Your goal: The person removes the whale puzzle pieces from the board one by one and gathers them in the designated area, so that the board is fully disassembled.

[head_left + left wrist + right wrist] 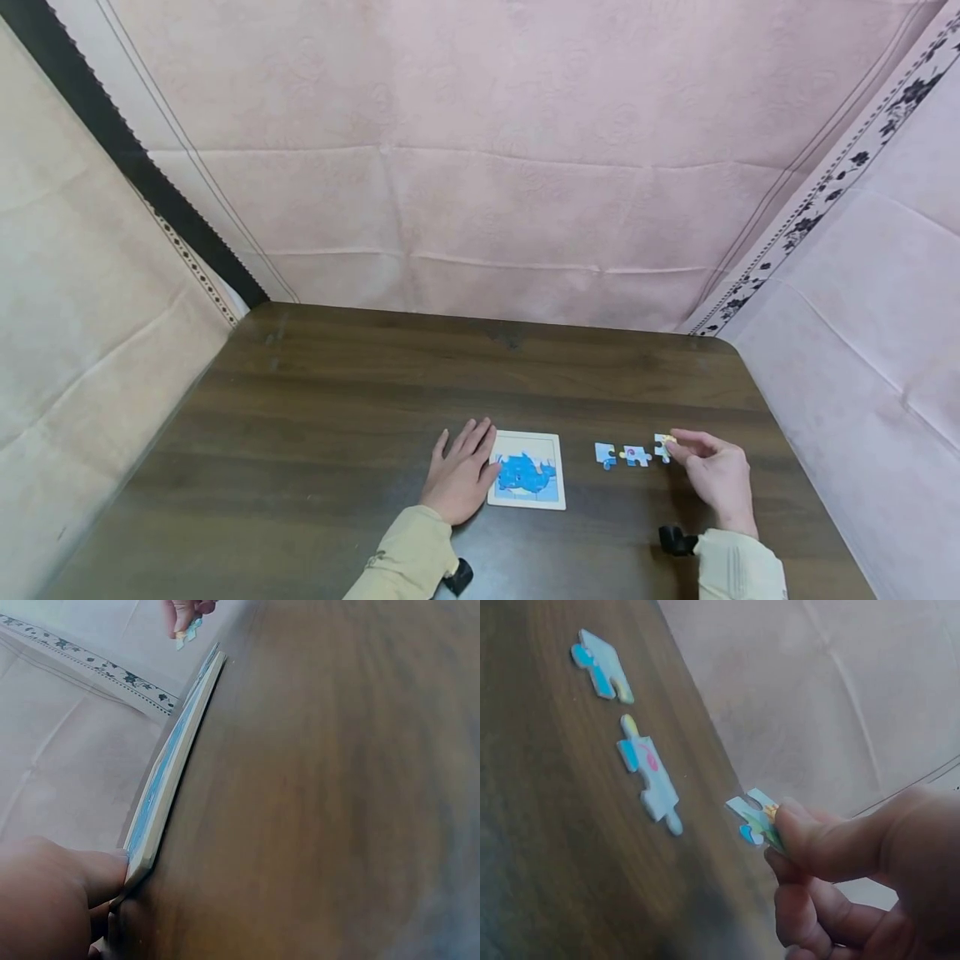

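A square puzzle board (527, 470) with a blue picture lies on the dark wooden table (337, 417). My left hand (459, 475) lies flat beside it, thumb against the board's edge (161, 799). My right hand (712, 471) pinches a small puzzle piece (663, 445) between thumb and fingers; the right wrist view shows this piece (756, 819) lifted just above the table. Two loose pieces (606, 455) (636, 455) lie in a row to the left of the held one, seen close as the far piece (601, 666) and the near piece (650, 774).
Pink cloth (525, 150) hangs behind and to the right of the table, beige cloth (67, 275) to the left. The table's right edge (780, 433) runs close to my right hand.
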The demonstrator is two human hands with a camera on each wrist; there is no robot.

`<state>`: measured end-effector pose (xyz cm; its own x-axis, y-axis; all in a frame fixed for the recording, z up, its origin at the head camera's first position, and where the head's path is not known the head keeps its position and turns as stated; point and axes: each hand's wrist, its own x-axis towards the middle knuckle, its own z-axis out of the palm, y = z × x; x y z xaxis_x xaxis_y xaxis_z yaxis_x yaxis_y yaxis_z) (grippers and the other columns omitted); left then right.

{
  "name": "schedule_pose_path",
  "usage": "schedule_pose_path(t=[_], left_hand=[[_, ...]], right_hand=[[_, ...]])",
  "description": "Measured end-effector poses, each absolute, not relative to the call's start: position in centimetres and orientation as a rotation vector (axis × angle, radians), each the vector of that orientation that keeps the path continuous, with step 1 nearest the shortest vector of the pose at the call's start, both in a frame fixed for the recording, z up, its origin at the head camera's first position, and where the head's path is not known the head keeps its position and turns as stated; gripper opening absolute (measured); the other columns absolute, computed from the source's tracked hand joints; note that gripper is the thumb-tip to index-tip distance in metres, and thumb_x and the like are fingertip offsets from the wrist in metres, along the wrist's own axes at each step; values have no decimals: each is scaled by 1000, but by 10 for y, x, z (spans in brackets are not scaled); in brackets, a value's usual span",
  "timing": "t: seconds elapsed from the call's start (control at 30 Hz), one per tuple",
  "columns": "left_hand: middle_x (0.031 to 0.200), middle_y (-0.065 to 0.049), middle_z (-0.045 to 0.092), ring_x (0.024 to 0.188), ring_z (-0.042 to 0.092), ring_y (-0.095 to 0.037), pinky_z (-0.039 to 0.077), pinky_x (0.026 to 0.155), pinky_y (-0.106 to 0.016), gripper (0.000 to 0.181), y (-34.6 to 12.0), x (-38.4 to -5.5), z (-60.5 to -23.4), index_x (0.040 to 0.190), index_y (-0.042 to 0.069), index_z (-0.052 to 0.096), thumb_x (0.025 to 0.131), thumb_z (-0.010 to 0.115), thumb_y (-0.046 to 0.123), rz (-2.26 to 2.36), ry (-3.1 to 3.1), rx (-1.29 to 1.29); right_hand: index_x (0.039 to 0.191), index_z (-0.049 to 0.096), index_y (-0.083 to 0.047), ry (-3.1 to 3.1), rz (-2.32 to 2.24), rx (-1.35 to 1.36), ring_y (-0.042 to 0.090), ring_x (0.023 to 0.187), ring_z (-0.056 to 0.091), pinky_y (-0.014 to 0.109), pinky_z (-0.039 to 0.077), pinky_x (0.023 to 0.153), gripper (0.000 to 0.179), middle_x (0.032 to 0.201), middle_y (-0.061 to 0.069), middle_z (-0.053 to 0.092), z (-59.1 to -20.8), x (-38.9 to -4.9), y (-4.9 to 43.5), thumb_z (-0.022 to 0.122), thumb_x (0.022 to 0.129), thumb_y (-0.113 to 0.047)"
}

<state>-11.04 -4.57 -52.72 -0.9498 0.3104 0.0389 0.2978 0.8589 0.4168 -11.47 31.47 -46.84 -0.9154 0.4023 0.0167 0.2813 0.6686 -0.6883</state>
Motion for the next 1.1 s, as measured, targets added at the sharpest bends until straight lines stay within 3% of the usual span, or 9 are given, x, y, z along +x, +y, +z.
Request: schedule_pose_path(t=[0.2, 0.6, 0.9, 1.1], left_hand=[[157, -3, 31, 146, 21, -26, 12, 114, -59, 60, -44, -111, -524, 151, 13, 37, 101, 49, 44, 669, 2992, 496], [157, -3, 31, 146, 21, -26, 12, 114, -59, 60, -44, -111, -521, 150, 13, 38, 100, 49, 44, 651, 2992, 491], [157, -3, 32, 146, 22, -25, 13, 114, -59, 59, -45, -110, -524, 150, 13, 38, 101, 48, 43, 656, 3010, 504], [157, -3, 32, 146, 23, -25, 13, 114, -59, 59, -45, -109, -525, 150, 13, 39, 101, 48, 43, 654, 3011, 506]], right_hand=[[107, 76, -9, -2772, 1053, -563, 9, 77, 60, 24, 43, 63, 32, 89, 6, 75, -472, -114, 321, 77, 85, -31], [107, 76, -7, -2839, 1011, -505, 12, 72, 56, 27, 42, 61, 30, 77, 2, 71, -475, -113, 324, 79, 82, -25], [107, 74, -2, -2883, 1000, -666, 25, 85, 63, 33, 45, 66, 37, 78, 2, 72, -479, -117, 326, 78, 83, -30], [104, 74, -1, -2878, 1012, -670, 25, 82, 63, 31, 44, 63, 34, 78, 3, 72, -481, -118, 324, 77, 84, -28]])
